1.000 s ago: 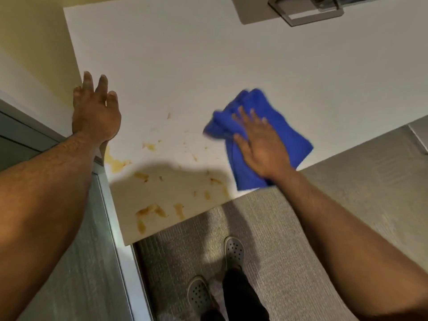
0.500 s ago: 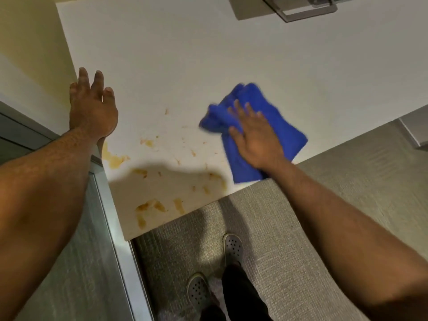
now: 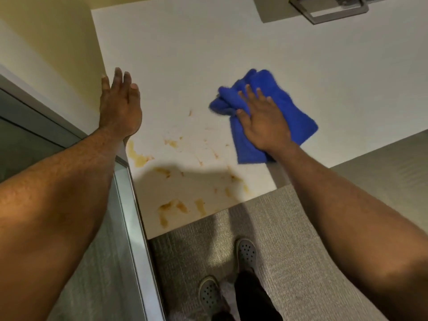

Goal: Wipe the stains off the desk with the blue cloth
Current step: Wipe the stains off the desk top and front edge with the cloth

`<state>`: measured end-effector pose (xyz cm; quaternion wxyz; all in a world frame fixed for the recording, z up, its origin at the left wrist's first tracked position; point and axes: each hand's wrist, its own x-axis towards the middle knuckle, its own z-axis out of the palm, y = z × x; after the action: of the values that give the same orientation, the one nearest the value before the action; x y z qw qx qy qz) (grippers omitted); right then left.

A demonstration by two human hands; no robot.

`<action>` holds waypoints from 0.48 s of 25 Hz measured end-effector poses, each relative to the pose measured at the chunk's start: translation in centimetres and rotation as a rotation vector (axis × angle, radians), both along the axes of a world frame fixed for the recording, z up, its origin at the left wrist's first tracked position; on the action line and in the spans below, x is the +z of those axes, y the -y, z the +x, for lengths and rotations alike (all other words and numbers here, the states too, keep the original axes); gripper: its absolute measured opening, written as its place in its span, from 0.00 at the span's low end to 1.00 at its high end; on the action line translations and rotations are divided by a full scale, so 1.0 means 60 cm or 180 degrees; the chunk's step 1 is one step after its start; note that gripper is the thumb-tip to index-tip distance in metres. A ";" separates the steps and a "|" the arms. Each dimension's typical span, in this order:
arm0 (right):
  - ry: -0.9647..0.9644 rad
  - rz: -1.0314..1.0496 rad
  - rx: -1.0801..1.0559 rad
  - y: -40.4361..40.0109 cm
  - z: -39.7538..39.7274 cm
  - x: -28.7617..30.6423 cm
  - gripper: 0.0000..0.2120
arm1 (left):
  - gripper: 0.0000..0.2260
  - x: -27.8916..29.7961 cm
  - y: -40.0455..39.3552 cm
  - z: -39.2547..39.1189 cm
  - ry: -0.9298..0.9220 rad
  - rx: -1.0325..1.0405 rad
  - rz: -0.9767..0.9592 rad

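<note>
A crumpled blue cloth [image 3: 291,107] lies on the white desk [image 3: 231,54] near its front edge. My right hand [image 3: 261,121] presses flat on the cloth, fingers spread, covering its middle. Orange-brown stains [image 3: 139,158] are scattered over the desk's front left part, left of the cloth, with more stains [image 3: 176,207] near the front edge. My left hand [image 3: 119,105] rests flat on the desk's left edge beside the wall, holding nothing.
A yellow wall [image 3: 46,42] borders the desk on the left, with a grey metal frame [image 3: 129,216] below it. A grey stand base [image 3: 328,10] sits at the desk's far edge. Grey carpet [image 3: 301,251] and my shoes [image 3: 246,251] lie below.
My right hand has slid the cloth slightly to the left and away, towards the stains. The left hand stays planted at the desk's left edge.
</note>
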<state>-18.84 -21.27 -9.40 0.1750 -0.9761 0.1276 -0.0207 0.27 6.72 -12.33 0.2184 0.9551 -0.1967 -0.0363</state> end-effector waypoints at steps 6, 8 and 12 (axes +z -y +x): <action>-0.0062 0.0120 0.1252 -0.020 -0.173 0.011 0.25 | 0.27 0.000 -0.001 0.013 -0.0189 0.0104 -0.0176; -0.0066 0.0143 0.0592 0.057 -0.149 0.015 0.25 | 0.27 0.000 -0.003 0.014 -0.0188 0.0144 -0.0260; 0.0037 -0.0090 -0.0443 0.075 -0.003 0.010 0.25 | 0.28 0.000 0.001 0.014 0.0133 -0.0154 -0.0245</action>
<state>-19.02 -25.76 -8.82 0.1601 -0.9670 0.1939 -0.0403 1.13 6.64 -12.30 0.2500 0.9415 -0.2255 -0.0139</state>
